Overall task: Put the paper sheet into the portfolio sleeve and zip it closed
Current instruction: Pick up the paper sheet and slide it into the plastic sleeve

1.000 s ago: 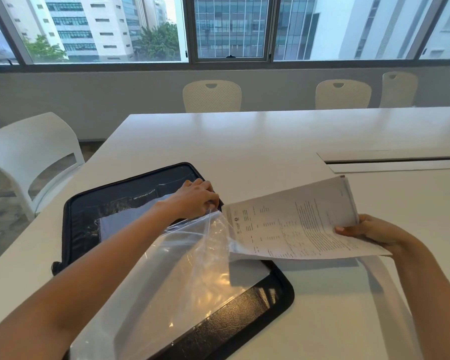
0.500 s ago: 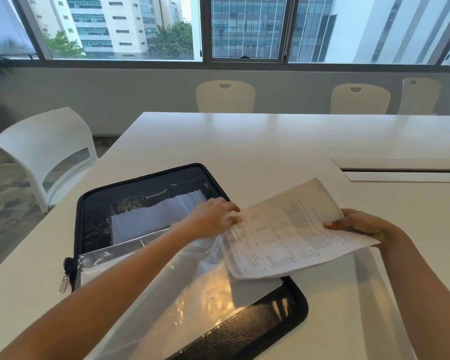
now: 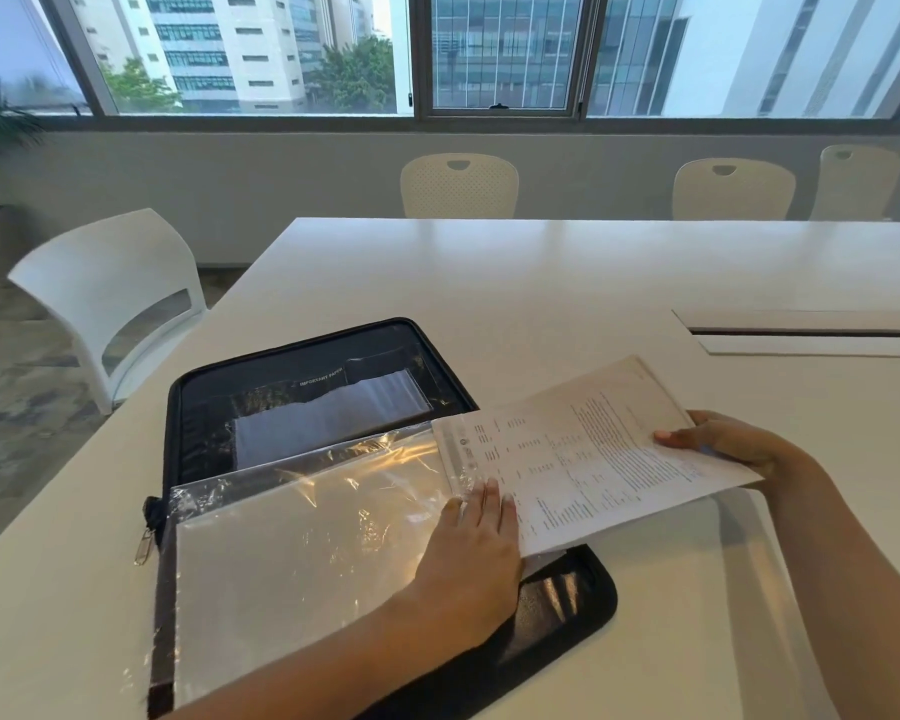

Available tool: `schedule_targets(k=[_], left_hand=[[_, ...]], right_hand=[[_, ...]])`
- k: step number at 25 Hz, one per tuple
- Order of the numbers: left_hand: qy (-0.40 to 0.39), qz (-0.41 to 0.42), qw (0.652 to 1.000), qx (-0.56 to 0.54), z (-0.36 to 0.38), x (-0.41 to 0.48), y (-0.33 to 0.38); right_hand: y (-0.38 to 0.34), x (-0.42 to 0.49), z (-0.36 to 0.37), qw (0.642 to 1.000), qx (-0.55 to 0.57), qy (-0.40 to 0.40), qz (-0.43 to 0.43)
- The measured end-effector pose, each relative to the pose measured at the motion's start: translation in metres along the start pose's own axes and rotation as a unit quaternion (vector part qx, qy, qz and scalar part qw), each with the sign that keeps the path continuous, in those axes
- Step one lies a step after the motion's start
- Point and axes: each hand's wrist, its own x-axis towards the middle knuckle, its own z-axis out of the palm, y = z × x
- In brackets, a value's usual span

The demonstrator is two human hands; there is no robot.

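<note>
Head view: left hand, fingers straight, presses the clear plastic sleeve of the black portfolio by the desk's left edge; right hand pinches the printed white paper sheet, its other end at the sleeve's mouth.

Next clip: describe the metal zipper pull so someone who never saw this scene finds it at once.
On the long white table, look at the open black zip-around portfolio by its left edge. At the portfolio's left side, beside the clear plastic sleeve, a small silver metal zipper pull lies on the tabletop. It is the only shiny metal piece.
</note>
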Motion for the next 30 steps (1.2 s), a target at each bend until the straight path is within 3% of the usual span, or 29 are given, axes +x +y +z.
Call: schedule_targets(k=[9, 18, 20, 24, 27, 30], left_hand=[[0.058, -0.039, 0.995, -0.072, 0.019, 0.001, 0.034], [0.092, -0.054, 0.991, -0.078, 0.025, 0.003, 0.048], [0.096, -0.054, 0.991, -0.08, 0.025, 0.002, 0.047], [0.098, -0.059, 0.99, -0.077, 0.026, 0.003, 0.05], [0.097, -0.06, 0.991, -0.075, 0.027, 0.005, 0.052], [0.099, -0.057, 0.991, -0.069, 0.029, 0.004, 0.052]], right_hand=[[0.005, -0.002, 0.026, 1.0, 0.01, -0.017, -0.013], [-0.008, 0.0, 0.124, 0.998, -0.044, -0.01, -0.036], [-0.014, -0.003, 0.132, 0.994, -0.1, 0.042, -0.032], [-0.008, -0.006, 0.127, 0.951, -0.174, 0.248, -0.063], [-0.001, -0.008, 0.134, 0.927, -0.209, 0.298, -0.09], [-0.003, -0.009, 0.146, 0.932, -0.199, 0.292, -0.076]])
